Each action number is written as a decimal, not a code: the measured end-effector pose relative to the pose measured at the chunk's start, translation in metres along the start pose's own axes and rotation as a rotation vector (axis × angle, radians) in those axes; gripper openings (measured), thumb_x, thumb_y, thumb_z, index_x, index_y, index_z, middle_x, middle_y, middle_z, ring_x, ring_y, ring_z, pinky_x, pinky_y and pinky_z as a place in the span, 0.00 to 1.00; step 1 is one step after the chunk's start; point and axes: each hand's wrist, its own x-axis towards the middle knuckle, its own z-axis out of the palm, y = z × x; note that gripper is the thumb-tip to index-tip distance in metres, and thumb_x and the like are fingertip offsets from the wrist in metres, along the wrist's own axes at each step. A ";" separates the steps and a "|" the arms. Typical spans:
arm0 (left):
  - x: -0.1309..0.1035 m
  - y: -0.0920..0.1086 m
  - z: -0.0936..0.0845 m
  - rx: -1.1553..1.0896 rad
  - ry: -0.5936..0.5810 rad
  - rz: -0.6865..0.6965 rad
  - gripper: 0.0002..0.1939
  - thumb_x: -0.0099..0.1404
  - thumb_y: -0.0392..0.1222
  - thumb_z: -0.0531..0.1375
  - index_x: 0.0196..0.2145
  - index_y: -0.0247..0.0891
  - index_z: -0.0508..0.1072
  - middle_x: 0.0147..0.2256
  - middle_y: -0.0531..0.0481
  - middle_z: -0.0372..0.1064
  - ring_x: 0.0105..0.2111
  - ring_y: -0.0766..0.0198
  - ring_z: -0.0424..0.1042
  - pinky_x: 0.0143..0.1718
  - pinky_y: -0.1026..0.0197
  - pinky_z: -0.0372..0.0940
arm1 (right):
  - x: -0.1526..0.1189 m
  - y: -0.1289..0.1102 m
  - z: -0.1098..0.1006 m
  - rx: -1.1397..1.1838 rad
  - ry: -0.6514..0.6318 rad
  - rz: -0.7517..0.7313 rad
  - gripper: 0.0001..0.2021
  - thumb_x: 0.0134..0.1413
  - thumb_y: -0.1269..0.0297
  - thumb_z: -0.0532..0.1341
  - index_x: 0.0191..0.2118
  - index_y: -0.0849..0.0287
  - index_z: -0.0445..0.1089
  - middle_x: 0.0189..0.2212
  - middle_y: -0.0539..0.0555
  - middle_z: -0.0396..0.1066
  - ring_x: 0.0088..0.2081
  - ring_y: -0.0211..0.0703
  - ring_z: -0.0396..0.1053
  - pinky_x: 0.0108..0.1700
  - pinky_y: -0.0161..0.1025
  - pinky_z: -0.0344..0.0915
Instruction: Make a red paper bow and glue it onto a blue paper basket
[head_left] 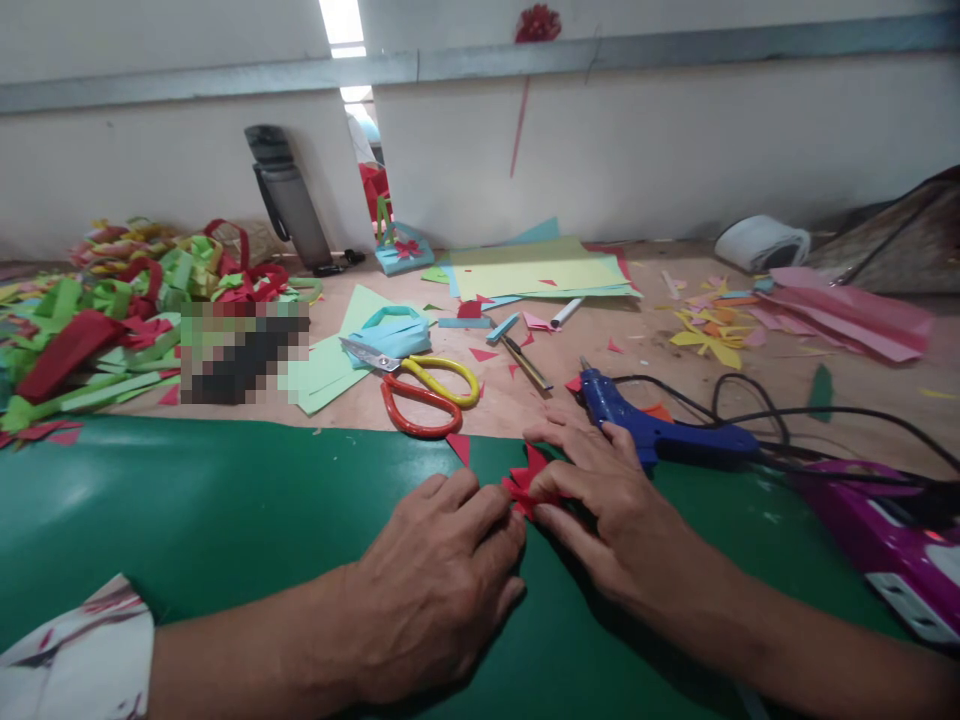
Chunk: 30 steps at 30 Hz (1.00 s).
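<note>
A small red paper flower (534, 462) with pointed petals is held between my hands, just above the green mat (247, 500). My right hand (600, 490) pinches it from the right between thumb and index finger, the other fingers stretched beyond it. My left hand (450, 560) is closed, its curled fingertips at the flower's left edge; they partly hide it. A blue glue gun (667, 432) lies right behind my right hand. Scissors (427, 392) with one red and one yellow handle rest behind my left hand, near a red paper triangle (460, 448).
Paper handles and strips (112, 350) are heaped at left, before a grey bottle (291, 200). Yellow sheets (540, 270), a pen (527, 362) and scraps lie behind. A black cord (847, 411) and a purple power strip (870, 530) are at right. A white wall (637, 150) stands behind.
</note>
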 end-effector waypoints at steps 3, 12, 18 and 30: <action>0.000 -0.001 0.000 -0.001 -0.005 -0.002 0.15 0.69 0.43 0.48 0.50 0.35 0.63 0.43 0.44 0.62 0.39 0.54 0.58 0.38 0.50 0.58 | 0.000 -0.001 -0.001 0.004 -0.009 -0.006 0.08 0.58 0.70 0.54 0.31 0.54 0.69 0.50 0.55 0.66 0.61 0.52 0.50 0.57 0.60 0.40; 0.000 0.000 0.000 -0.004 -0.007 -0.006 0.15 0.69 0.43 0.48 0.50 0.36 0.63 0.44 0.44 0.63 0.39 0.54 0.59 0.39 0.50 0.58 | 0.001 0.000 -0.001 -0.007 -0.003 -0.034 0.08 0.58 0.69 0.55 0.31 0.54 0.70 0.46 0.55 0.69 0.59 0.53 0.54 0.57 0.59 0.44; 0.000 0.000 -0.002 -0.016 -0.022 -0.011 0.15 0.69 0.43 0.48 0.50 0.36 0.63 0.43 0.44 0.62 0.39 0.54 0.59 0.39 0.50 0.59 | 0.003 0.001 -0.002 -0.024 0.008 -0.054 0.10 0.57 0.73 0.54 0.29 0.55 0.70 0.43 0.56 0.71 0.55 0.52 0.61 0.54 0.57 0.49; -0.001 -0.001 -0.003 -0.037 -0.020 -0.013 0.13 0.68 0.42 0.49 0.48 0.37 0.64 0.43 0.45 0.62 0.38 0.55 0.58 0.37 0.50 0.58 | 0.002 0.001 -0.003 0.037 0.022 -0.065 0.08 0.54 0.73 0.59 0.28 0.55 0.70 0.42 0.53 0.73 0.51 0.50 0.65 0.55 0.53 0.46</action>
